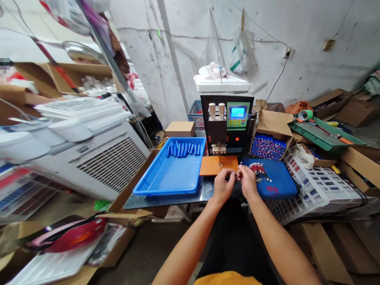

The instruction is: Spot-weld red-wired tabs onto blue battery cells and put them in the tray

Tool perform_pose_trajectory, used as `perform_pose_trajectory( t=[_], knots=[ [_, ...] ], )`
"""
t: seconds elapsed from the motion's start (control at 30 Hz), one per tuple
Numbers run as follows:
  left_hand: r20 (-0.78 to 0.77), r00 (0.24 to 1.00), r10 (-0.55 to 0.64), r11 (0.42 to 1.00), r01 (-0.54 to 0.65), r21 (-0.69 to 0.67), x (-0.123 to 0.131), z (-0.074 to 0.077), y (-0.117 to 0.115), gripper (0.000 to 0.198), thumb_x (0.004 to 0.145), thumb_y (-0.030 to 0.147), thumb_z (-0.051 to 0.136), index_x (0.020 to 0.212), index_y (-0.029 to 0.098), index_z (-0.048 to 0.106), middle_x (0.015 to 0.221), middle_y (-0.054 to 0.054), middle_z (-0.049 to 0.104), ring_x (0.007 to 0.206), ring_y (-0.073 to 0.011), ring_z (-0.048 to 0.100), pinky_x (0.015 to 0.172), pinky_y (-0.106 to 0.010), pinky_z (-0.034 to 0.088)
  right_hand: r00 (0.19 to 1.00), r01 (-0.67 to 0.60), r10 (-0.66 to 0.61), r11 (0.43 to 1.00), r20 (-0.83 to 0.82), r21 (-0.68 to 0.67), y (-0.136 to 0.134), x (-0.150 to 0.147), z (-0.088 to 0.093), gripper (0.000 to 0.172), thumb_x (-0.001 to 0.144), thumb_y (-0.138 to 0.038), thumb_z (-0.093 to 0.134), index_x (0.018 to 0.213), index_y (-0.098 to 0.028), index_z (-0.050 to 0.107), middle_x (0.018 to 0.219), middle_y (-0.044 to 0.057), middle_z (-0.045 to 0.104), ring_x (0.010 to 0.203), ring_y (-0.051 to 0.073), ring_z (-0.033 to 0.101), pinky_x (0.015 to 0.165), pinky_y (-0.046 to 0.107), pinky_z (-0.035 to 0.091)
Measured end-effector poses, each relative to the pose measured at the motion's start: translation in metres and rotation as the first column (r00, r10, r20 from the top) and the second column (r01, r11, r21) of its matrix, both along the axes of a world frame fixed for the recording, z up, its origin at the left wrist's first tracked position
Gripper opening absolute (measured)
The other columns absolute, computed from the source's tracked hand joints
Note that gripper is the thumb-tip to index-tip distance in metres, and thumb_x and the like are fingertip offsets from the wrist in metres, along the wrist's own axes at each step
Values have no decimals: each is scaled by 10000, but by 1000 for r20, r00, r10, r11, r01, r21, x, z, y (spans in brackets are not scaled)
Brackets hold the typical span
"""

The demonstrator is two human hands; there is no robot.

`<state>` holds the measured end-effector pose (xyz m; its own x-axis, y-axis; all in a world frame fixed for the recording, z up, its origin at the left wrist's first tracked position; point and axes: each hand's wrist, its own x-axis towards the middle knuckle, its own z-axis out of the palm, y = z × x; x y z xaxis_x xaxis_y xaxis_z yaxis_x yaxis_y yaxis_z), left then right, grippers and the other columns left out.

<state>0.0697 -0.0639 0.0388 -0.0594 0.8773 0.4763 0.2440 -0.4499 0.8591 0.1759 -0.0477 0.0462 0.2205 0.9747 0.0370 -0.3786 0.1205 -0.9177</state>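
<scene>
My left hand (225,185) and my right hand (247,181) meet at the front edge of an orange board (209,166). Both are closed, fingertips pinched together around something too small to make out. Just behind them stands a black spot-welding machine (213,136) with a lit blue screen (238,112) and metal electrodes pointing down over the board. Beside my right hand, a bunch of small red-and-silver wire leads (259,172) lies on a blue flat case (277,178). To the left, a blue tray (169,180) holds several blue cylindrical cells (184,149) along its far side.
An open cardboard box (274,122) packed with blue cells stands right of the machine. Farther right are a white plastic crate (311,186) and a green tray (326,136) with tools. A grey air cooler (113,158) stands left. A black power cable (277,79) runs to the wall socket.
</scene>
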Motion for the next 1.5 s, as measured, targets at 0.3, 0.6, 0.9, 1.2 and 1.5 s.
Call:
perform_pose_trajectory(
  t=[0.3, 0.6, 0.9, 1.2, 1.5],
  knots=[
    [195, 947, -257, 921, 301, -249, -32, 13, 13, 299, 842, 434, 609, 744, 158, 549, 669, 1, 539, 628, -110, 503, 614, -233, 404, 916, -273, 240, 960, 322, 59, 3, 9, 9, 286, 706, -449, 735, 722, -177, 650, 609, -7, 583, 540, 118, 480, 527, 250, 387],
    [-161, 981, 105, 973, -134, -186, -109, 5, 74, 257, 869, 379, 564, 796, 145, 644, 735, -34, 650, 711, -151, 594, 684, -254, 446, 888, -166, 95, 979, 450, 122, 30, 9, -14, 343, 725, -509, 718, 732, -171, 664, 640, 27, 614, 587, 159, 526, 588, 291, 427],
    [-618, 729, 295, 668, -620, -412, -159, -17, 192, 223, 768, 282, 704, 923, 137, 634, 1052, -197, 700, 1063, -309, 640, 855, -343, 453, 847, -96, 2, 984, 532, 150, 39, -5, -34, 358, 768, -534, 647, 748, -177, 641, 710, 64, 656, 655, 205, 590, 636, 315, 470],
    [-378, 828, 414, 644, -560, -521, -157, -27, 202, 265, 727, 349, 741, 695, 159, 560, 705, -95, 654, 797, -249, 652, 679, -292, 452, 820, -107, 2, 983, 573, 150, 37, -4, -37, 282, 808, -460, 597, 734, -189, 626, 694, 42, 640, 629, 190, 582, 622, 301, 448],
    [147, 952, 267, 866, -170, -470, -161, -8, 119, 484, 665, 504, 747, 952, 144, 599, 791, -41, 636, 690, -122, 602, 611, -221, 450, 858, -113, 25, 984, 513, 140, 38, -4, -40, 238, 791, -423, 589, 728, -194, 612, 715, 42, 649, 667, 198, 594, 651, 308, 440]
  ],
)
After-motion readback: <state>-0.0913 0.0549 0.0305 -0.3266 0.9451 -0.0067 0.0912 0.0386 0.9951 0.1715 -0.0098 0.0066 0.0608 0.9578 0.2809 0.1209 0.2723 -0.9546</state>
